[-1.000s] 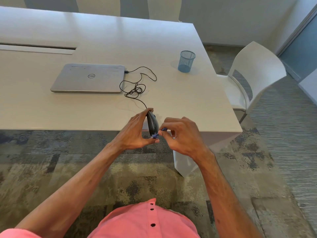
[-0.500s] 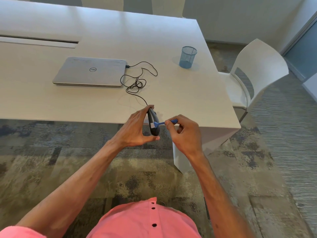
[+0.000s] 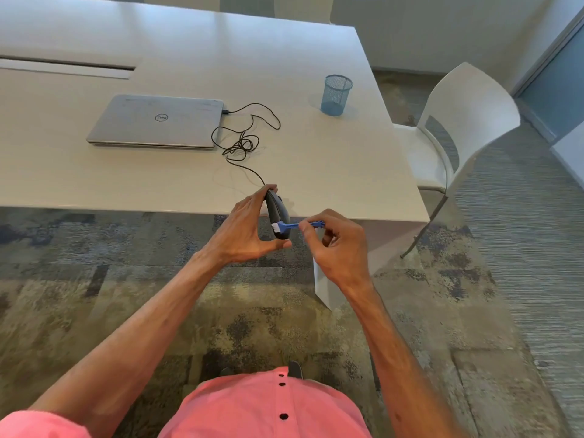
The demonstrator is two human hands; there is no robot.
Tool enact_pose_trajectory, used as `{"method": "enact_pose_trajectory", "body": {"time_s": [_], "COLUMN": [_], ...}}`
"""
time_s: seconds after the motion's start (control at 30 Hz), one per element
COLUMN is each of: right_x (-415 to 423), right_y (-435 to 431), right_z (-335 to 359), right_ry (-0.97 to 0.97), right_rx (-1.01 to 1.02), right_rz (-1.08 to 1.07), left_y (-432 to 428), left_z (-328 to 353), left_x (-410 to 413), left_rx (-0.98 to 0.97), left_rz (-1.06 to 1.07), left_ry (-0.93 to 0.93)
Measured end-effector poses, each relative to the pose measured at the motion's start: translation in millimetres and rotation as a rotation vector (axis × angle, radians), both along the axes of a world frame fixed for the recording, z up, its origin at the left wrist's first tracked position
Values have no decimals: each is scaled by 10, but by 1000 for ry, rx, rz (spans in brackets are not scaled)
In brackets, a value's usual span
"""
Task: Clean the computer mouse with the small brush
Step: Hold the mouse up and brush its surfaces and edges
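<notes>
My left hand (image 3: 245,230) holds a dark grey wired computer mouse (image 3: 277,213) on its edge, just off the table's front edge, with fingers at its top and thumb under its lower end. My right hand (image 3: 336,245) pinches the handle of a small blue brush (image 3: 295,225). The brush's white bristles rest against the lower right side of the mouse. The mouse's black cable (image 3: 243,143) runs back over the table in a loose tangle to a closed silver laptop (image 3: 156,121).
The white table (image 3: 331,159) stretches ahead, with a blue mesh pen cup (image 3: 336,94) at its right side. A white chair (image 3: 458,128) stands to the right of the table. Patterned carpet lies below my arms.
The brush has come out from behind my right fingers and moved up the mouse's side; my right hand drew back to the right. My left hand keeps the mouse in much the same place.
</notes>
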State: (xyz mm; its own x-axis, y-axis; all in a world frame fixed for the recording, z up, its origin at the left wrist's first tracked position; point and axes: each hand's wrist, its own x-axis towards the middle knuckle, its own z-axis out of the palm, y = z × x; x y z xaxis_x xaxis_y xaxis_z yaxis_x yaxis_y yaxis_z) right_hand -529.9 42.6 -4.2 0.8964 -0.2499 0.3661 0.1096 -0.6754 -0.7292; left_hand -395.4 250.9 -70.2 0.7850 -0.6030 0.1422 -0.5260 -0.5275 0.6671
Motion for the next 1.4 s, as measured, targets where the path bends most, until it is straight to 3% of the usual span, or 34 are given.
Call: {"method": "enact_pose_trajectory", "body": {"time_s": [0.27, 0.37, 0.5, 0.57, 0.77, 0.97, 1.1, 1.27, 1.4], "right_x": [-116, -116, -82, -60, -77, -6, 35, 53, 84], "right_y": [-96, -193, -127, -86, -161, -125, -68, -143, -128], "right_z": [-160, -254, -272, -304, -375, -320, -366, -442, -383], "right_ry": [19, 33, 23, 63, 124, 47, 53, 83, 32], "right_rx": [-156, 28, 281, 270, 105, 327, 254, 109, 226], "right_rz": [-153, -166, -1, 20, -182, -45, 5, -187, -87], "left_y": [-9, 5, 2, -4, 54, 46, 39, 65, 71], "left_z": [-44, -53, -52, -50, -73, -100, -85, -49, -13], "left_x": [-21, -23, -36, -41, -10, 22, 29, 47, 49], "left_rx": [-35, -18, -9, -14, -19, -2, 23, 67, 88], "left_rz": [6, -12, -21, -27, -6, -31, -32, -14, -17], "left_ry": [12, 6, 9, 16, 20, -8, -24, -62, -141]}}
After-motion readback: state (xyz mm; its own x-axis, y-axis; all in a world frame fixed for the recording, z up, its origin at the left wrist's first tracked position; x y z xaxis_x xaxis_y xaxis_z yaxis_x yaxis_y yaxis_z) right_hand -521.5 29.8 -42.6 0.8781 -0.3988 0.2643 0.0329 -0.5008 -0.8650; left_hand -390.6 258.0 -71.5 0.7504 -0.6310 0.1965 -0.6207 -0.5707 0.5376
